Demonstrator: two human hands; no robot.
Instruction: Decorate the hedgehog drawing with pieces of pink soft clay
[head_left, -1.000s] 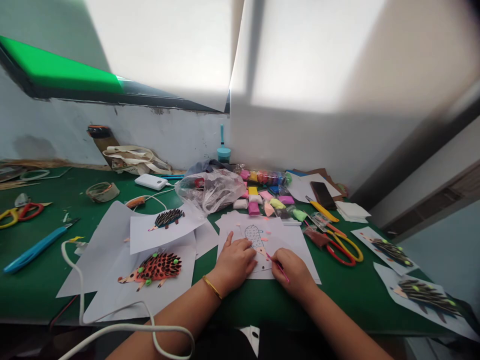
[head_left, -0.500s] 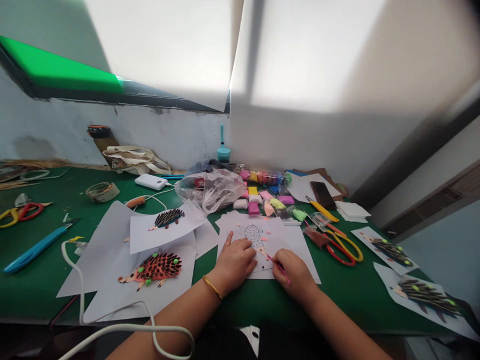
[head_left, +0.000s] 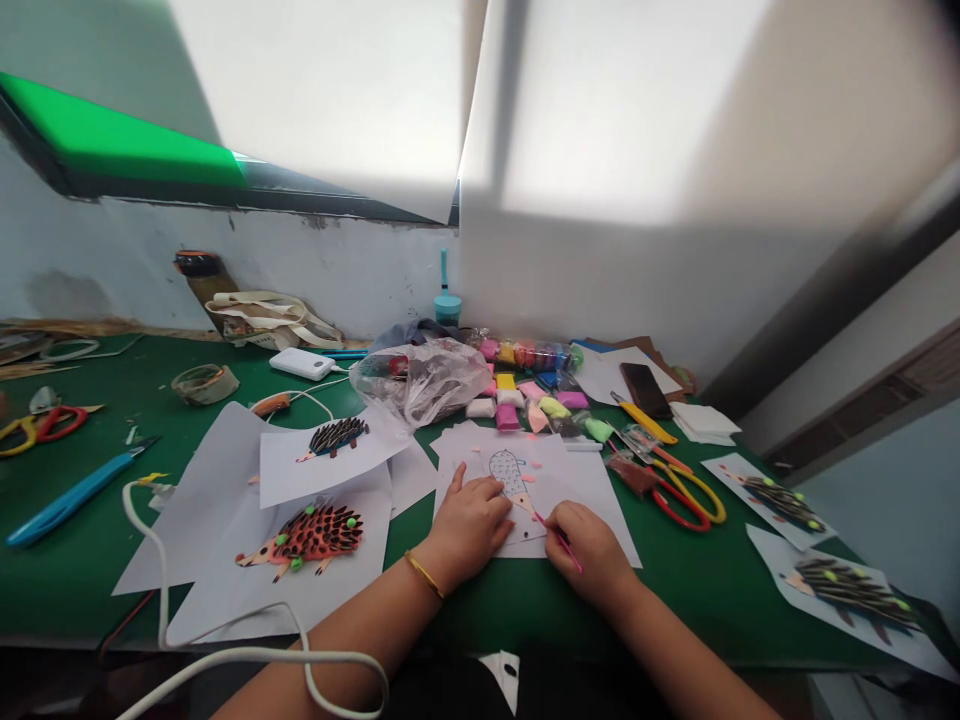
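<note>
A hedgehog outline point(head_left: 507, 464) is drawn on a white sheet of paper point(head_left: 611, 530), with peach clay point(head_left: 522, 503) over its face and small pink pieces at its feet. My left hand point(head_left: 471, 522) lies flat across the drawing's near left side, fingers stretched out on the paper. In my right hand point(head_left: 589, 548) is a thin pink clay-modelling tool point(head_left: 571, 556), pinched between the fingers. Its tip touches or hovers close to the peach face; which one I cannot tell. A small dark dot sits on the paper below the face.
Wrapped clay packs point(head_left: 508, 415) and a clear plastic bag point(head_left: 420, 380) lie behind the paper. Red-and-yellow scissors point(head_left: 682, 495) rest to the right, near hedgehog pictures point(head_left: 780, 503). At left are a red clay hedgehog point(head_left: 319, 535), a blue cutter point(head_left: 75, 500) and a white cable point(head_left: 157, 560).
My right hand and the pink tool have shifted very slightly at the hedgehog's face. The left hand stays in place on the paper.
</note>
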